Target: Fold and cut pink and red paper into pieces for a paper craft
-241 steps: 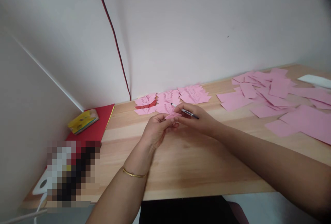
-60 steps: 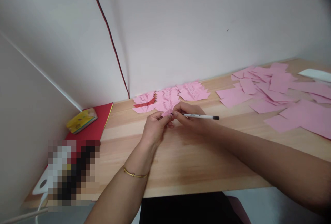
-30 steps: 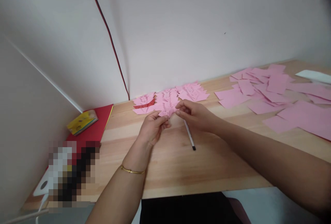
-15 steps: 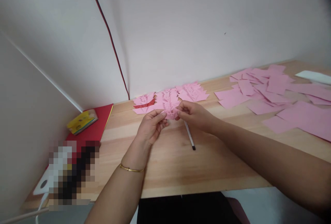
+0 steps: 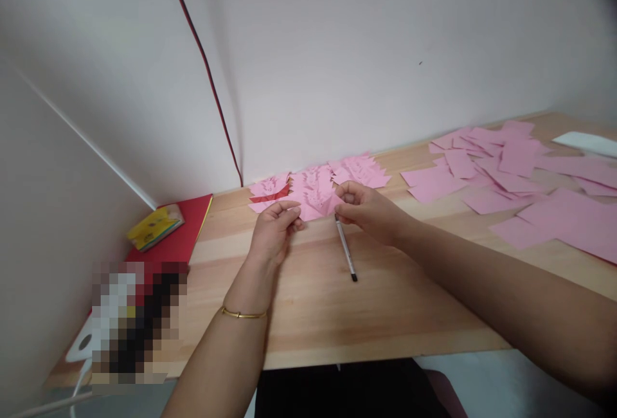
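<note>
Between my hands is a folded pink paper piece, at the near end of the middle row of folded pink papers. My left hand pinches its left corner between thumb and fingers. With thumb and forefinger, my right hand grips its right corner. Whether the piece rests on the table or is slightly raised, I cannot tell. Just below my right fingertips lies a pen with a dark end. To the left, a red folded paper strip lies across another row of pink pieces.
Loose pink paper sheets spread over the right side of the wooden table. At the left, a yellow packet sits on a red folder, near a white power strip. A red-black cable runs down the wall.
My hands have moved apart, and the pink piece between them is spread wider and lies flatter. The pen has shifted slightly left.
</note>
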The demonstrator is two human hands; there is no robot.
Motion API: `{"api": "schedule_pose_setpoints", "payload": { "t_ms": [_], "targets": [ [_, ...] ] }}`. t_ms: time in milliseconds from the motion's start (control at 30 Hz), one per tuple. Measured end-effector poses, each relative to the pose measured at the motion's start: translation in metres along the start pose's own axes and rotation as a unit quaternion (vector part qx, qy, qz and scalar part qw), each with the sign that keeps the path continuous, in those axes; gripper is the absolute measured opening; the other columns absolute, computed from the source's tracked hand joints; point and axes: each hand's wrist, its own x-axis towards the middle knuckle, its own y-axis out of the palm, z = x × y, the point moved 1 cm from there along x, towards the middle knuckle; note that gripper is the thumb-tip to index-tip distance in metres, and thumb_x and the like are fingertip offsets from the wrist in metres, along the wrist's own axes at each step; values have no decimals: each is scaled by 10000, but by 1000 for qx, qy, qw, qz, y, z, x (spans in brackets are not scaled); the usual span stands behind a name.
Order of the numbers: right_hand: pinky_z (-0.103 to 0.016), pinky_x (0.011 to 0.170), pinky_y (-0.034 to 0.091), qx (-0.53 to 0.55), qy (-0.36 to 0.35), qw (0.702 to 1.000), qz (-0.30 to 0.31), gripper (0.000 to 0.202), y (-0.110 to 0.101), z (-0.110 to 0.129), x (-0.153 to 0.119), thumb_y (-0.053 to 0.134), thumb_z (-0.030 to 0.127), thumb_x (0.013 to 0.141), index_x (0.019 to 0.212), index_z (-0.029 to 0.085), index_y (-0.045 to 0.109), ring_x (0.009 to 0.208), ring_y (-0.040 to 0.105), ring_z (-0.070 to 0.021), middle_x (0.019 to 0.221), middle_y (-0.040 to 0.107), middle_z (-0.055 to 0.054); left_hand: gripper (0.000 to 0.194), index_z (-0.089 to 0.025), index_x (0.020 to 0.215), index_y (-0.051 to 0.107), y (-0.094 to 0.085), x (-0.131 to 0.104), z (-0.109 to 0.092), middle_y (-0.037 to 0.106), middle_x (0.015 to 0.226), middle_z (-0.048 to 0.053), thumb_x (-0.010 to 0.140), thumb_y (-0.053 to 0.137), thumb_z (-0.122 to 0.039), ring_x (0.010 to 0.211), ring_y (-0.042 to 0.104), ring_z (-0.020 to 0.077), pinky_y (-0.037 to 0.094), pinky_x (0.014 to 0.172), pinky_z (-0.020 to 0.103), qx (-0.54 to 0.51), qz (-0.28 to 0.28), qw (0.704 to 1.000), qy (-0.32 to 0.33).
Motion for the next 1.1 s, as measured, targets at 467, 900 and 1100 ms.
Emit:
{"api": "schedule_pose_setpoints", "payload": {
  "t_ms": [467,900,1100],
  "targets": [
    [-234,527,331,-91,8,996,-17,328,-6,-7,4,524,462,818,653,183,479,553,445,-88,615,527,24,210,-133,753,626,-9,4,-8,564,520,-32,613,739,-241,496,510,70,411,544,202,99,-47,991,82],
    [-239,519,338,-207,23,974,-83,244,-17,-4,8,537,380,776,630,184,544,536,479,-109,592,586,7,170,-145,688,563,-16,10,11,517,474,-38,610,699,-211,419,487,82,385,465,217,122,-25,992,6],
    [-235,523,296,-302,-82,949,-47,182,-10,-5,4,484,272,755,594,186,471,565,415,-108,581,474,28,147,-137,700,598,-34,16,-4,529,475,-27,614,697,-205,428,507,89,417,470,218,154,-84,984,25]
  ]
}}
